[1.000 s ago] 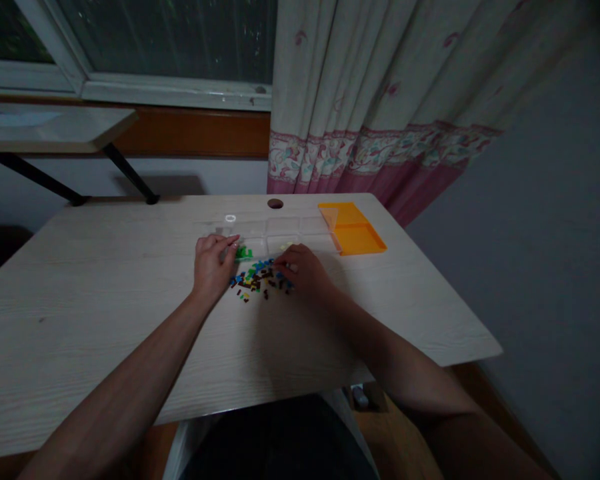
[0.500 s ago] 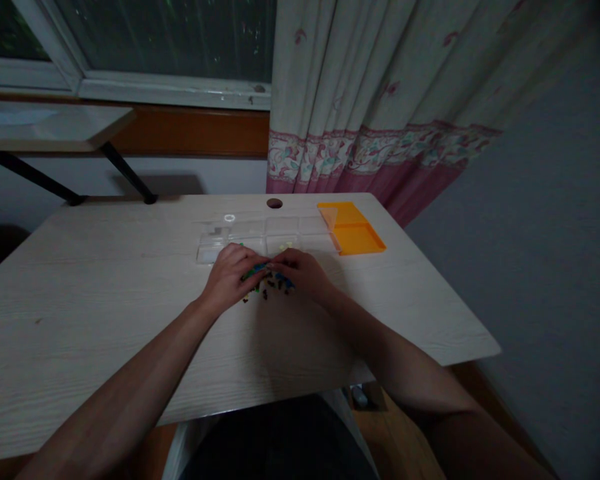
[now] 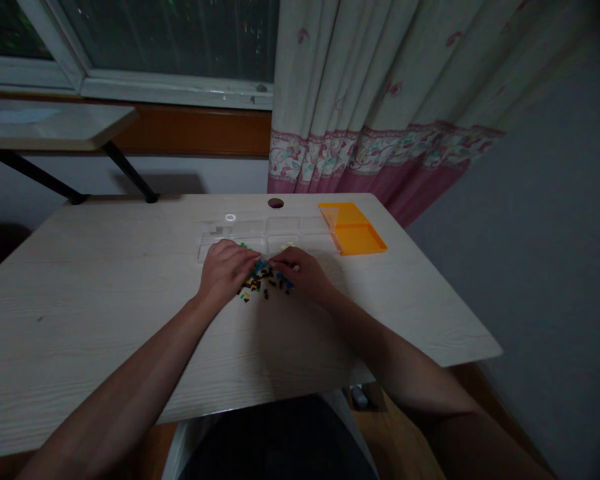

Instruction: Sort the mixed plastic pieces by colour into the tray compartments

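A heap of tiny coloured bricks (image 3: 263, 281), blue, green, brown and yellow, lies on the pale wooden table (image 3: 105, 293). My left hand (image 3: 223, 269) rests on the heap's left side, fingers curled and pinched among the pieces. On the right side my right hand (image 3: 303, 270) does the same, fingertips closed on the pile. What either pinch holds is too small to make out. Just beyond the hands stands a clear compartment box (image 3: 260, 233); a few green and yellow pieces show in its near cells.
An orange lid (image 3: 353, 230) lies to the right of the clear box. A round cable hole (image 3: 275, 203) sits at the table's far edge. Behind are a patterned curtain (image 3: 380, 100), a window and a second small table (image 3: 45, 127) at the left.
My left hand went from beside the green pieces at the box onto the pile, then drew slightly back to the left. My right hand stayed on the pile.
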The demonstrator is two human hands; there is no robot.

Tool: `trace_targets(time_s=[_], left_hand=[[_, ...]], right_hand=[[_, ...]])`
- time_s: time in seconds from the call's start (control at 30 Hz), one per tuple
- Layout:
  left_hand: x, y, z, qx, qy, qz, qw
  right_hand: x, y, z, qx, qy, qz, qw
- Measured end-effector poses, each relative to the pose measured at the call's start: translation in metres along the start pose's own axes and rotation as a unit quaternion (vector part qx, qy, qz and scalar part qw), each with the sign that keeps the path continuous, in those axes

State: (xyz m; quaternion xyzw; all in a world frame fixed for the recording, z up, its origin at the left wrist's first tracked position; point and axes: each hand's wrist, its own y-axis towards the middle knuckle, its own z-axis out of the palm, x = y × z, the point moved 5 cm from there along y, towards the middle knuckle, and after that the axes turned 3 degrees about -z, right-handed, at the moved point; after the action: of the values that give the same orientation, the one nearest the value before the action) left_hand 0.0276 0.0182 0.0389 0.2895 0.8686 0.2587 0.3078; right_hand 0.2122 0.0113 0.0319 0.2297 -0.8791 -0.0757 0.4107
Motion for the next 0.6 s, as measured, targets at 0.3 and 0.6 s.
trace_targets(time_s=[0.3, 0.6], left_hand=[[0.025, 0.003, -0.007, -0.089, 0.004, -0.107, 0.99], [0.035, 0.001, -0.004, -0.09, 0.032, -0.131, 0.987]], right_hand=[[0.003, -0.005, -0.002, 0.178, -0.225, -0.111, 0.952], [0.009, -0.007, 0.003, 0.191, -0.262, -0.103, 0.94]])
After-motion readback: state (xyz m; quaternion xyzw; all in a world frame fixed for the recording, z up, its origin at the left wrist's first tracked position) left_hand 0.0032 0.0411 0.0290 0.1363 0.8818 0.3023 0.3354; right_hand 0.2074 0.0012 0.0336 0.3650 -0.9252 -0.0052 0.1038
